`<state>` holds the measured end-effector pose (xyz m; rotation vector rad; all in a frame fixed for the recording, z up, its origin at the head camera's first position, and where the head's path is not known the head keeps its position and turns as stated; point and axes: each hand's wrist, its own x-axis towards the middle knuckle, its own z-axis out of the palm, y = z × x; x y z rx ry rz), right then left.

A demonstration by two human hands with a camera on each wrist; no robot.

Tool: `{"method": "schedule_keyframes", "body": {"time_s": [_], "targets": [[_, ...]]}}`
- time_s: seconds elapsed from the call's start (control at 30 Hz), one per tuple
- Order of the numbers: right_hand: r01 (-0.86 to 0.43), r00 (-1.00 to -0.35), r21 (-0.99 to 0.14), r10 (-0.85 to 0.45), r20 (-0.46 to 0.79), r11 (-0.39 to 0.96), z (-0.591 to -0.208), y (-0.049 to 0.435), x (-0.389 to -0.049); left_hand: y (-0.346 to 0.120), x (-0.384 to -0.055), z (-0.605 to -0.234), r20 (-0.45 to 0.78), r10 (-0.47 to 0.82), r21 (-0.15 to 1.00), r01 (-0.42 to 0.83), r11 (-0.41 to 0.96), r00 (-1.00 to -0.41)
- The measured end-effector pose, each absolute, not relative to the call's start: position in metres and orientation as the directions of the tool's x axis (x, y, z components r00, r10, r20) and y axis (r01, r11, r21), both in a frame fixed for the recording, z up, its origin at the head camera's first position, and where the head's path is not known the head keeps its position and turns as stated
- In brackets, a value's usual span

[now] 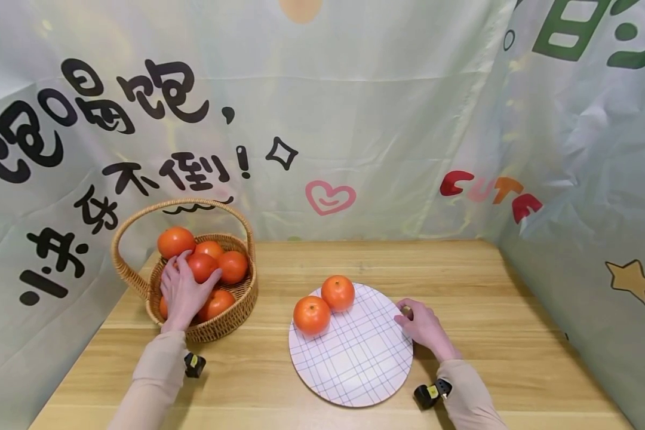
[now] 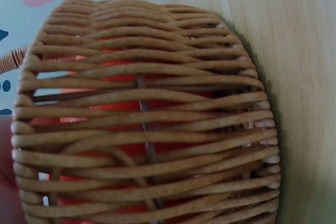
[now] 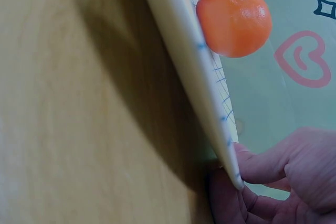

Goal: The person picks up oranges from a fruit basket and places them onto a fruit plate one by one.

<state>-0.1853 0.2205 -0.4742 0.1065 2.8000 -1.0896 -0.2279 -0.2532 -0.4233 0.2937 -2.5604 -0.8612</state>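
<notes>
In the head view a wicker basket (image 1: 223,327) with a tall handle stands at the left, holding several oranges (image 1: 176,242). My left hand (image 1: 185,294) reaches into it, fingers and thumb spread round a redder orange (image 1: 202,267). The left wrist view shows mostly the basket's woven side (image 2: 152,98), so that grasp is hidden there. A round white plate (image 1: 355,358) with a blue grid carries two oranges (image 1: 312,315) near its far left rim. My right hand (image 1: 423,327) pinches the plate's right rim, thumb above and fingers below, as the right wrist view shows.
A wooden table (image 1: 516,334) lies under everything. Printed cloth (image 1: 387,119) hangs behind it and along both sides. The basket's handle (image 1: 185,202) arches over the fruit. A small black camera (image 1: 194,364) sits at the left wrist, another (image 1: 430,394) at the right.
</notes>
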Motion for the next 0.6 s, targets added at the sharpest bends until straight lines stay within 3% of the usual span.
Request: {"method": "schedule_keyframes", "body": {"time_s": [0.6], "targets": [[0.115,-0.989,-0.672,0.018,-0.149,0.731,-0.4744,0.2204,-0.1841,-0.2617,-0.2354,-0.4246,0.265,-0.329,0.576,-0.125,0.808,-0.906]]}}
